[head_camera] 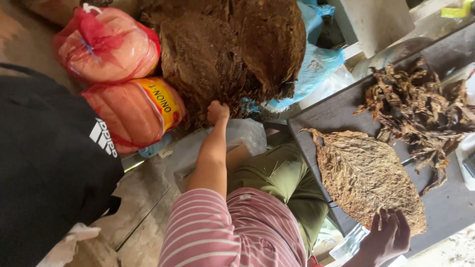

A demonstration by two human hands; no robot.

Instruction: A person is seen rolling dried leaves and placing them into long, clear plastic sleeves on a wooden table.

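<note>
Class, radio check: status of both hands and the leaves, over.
Left hand fisted in the big brown leaf pile. Right hand flat, open, on the spread leaf on the dark board. Nothing blocking.

We count two red mesh sacks, an upper sack (106,43) and a lower sack (136,112). We see one big bundle of brown leaves (232,54), one flattened leaf (366,178) on the bench (445,207), one heap of shrivelled leaves (420,109), and one blue plastic bag (316,66).
</note>
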